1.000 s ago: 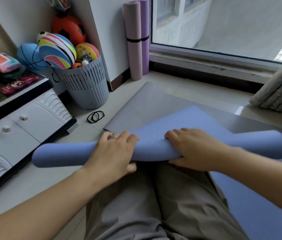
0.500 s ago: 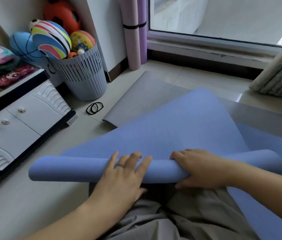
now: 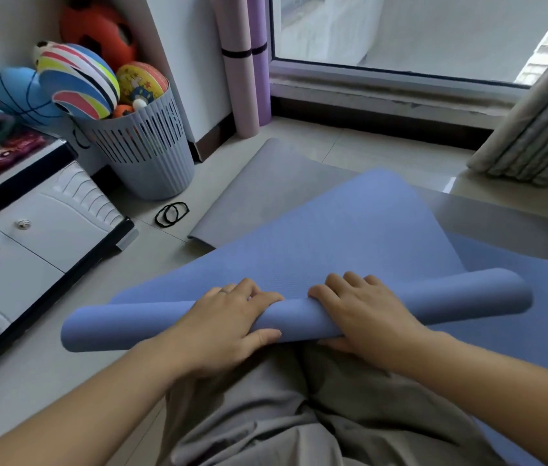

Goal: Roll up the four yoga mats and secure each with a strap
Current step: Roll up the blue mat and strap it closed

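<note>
Grips blue mat roll [image 3: 114,327] across the lap with both hands. Curls left hand [image 3: 229,324] over its middle, thumb on the near side. Wraps right hand [image 3: 363,317] just beside, fingers over the top, thumb under. Keeps the unrolled part spread beyond the roll, over a flat grey mat [image 3: 266,190]. Has two black straps [image 3: 171,213] on the floor beyond the roll's left end, slatted basket [image 3: 151,163] of balls further beyond, two strapped rolled mats [image 3: 237,79] upright far beyond at the wall. White drawer unit [image 3: 30,243] left of the roll.
</note>
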